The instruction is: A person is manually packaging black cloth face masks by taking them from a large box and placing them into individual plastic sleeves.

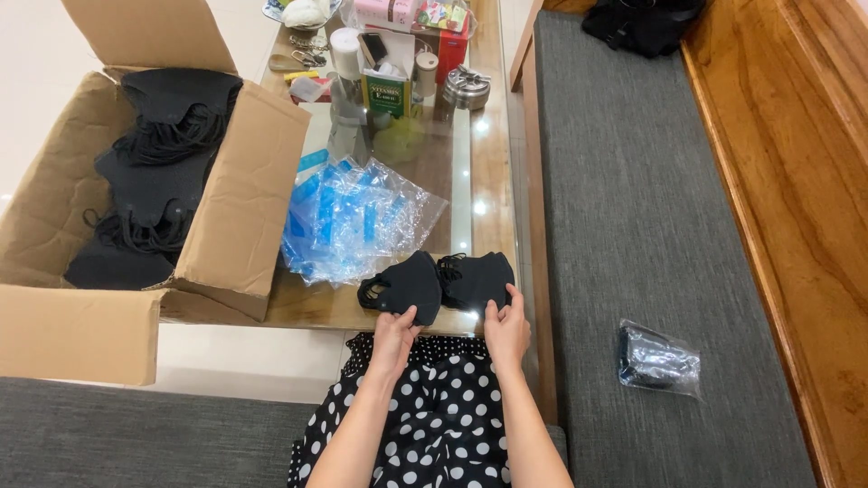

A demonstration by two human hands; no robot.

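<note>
Resting at the near edge of the glass-topped table (488, 145), 2 black face masks lie side by side, touching or slightly overlapping. The left hand (394, 336) pinches the near edge of the left mask (404, 286) between thumb and fingers. The right hand (507, 331) has its fingertips on the near edge of the right mask (479, 278); whether it truly grips or only presses cannot be told.

Both masks sit very close to the table's near rim, above the polka-dot lap (434, 416), so, as a judgement, a small tug toward the body could slide them off the smooth glass. Their ear loops bunch at the far-left side of each mask; if 1 mask is lifted while the loops are crossed, the other could be dragged along.

Just beyond and left of the masks lies a loose heap of clear and blue plastic sleeves (357, 221). It looks light and slippery, and a sweep of a hand or mask could scatter it toward the open cardboard box (240, 217) on the left, which holds stacks of more black masks (158, 172). To the right, well apart on the grey bench cushion (633, 235), lies a bagged mask packet (658, 360).
</note>
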